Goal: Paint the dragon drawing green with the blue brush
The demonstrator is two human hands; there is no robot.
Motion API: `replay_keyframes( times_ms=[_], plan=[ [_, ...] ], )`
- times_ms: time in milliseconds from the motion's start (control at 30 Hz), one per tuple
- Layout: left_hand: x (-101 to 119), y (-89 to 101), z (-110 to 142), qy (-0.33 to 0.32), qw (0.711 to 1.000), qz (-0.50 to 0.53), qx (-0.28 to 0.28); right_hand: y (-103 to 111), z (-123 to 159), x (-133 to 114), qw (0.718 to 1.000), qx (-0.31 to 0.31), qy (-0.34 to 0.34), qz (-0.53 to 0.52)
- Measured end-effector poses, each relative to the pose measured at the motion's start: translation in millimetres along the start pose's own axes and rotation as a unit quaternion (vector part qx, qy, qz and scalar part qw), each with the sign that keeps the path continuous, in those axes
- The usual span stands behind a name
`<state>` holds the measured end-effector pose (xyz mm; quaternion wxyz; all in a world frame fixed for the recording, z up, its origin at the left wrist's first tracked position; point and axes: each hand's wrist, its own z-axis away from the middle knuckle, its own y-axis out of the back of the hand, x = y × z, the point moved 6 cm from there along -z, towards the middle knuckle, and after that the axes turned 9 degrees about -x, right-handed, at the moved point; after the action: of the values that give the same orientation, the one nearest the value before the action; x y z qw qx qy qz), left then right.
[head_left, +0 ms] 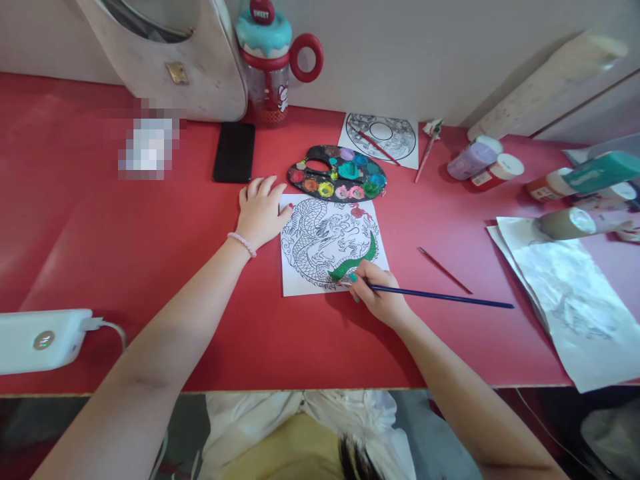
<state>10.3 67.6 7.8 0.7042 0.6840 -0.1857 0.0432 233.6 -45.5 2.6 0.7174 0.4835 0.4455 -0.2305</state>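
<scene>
A white sheet with a round black-line dragon drawing (320, 233) lies flat on the red table. Part of the dragon's body is painted green, and a small patch at the upper right is red. My right hand (377, 293) is closed round a dark blue paintbrush (440, 295), its tip at the lower edge of the green part. Spread flat, my left hand (261, 212) rests on the table with its thumb on the sheet's left edge. Just beyond the sheet lies a black paint palette (320, 172) with several colours.
A thin red brush (445, 270) lies right of my hand. Behind are a black phone (234, 152), a cup with red handle (267, 73), a white handbag (185, 73) and another drawing (405, 143). Paint bottles (473, 160) and papers (575, 307) occupy the right; a power bank (30, 340) the left.
</scene>
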Motion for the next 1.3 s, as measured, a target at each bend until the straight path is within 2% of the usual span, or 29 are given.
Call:
replay_keyframes(
  times_ms=[467, 633, 800, 967, 1167, 1300],
  plan=[
    [0.6, 0.6, -0.1, 0.0, 1.0, 0.009, -0.005, -1.3, -0.8, 1.5, 1.0, -0.009, 0.002, 0.007],
    [0.4, 0.3, -0.3, 0.001, 1.0, 0.004, -0.002, 0.2, -1.0, 2.8, 1.0, 0.009, 0.001, 0.003],
    [0.4, 0.0, -0.5, 0.001, 1.0, 0.01, -0.008, -2.1, -1.8, 1.1, 1.0, -0.015, 0.008, 0.01],
    [0.3, 0.0, -0.5, 0.0, 1.0, 0.006, -0.009, 1.5, -0.8, 2.4, 1.0, 0.015, 0.008, 0.011],
    [0.5, 0.0, -0.6, 0.0, 1.0, -0.002, -0.007, -1.2, -1.4, -0.3, 1.0, -0.009, 0.017, 0.018],
    [0.0, -0.4, -0.5, -0.002, 1.0, 0.004, 0.003, 0.7, -0.9, -0.8, 0.999, 0.011, 0.017, 0.032]
  ],
)
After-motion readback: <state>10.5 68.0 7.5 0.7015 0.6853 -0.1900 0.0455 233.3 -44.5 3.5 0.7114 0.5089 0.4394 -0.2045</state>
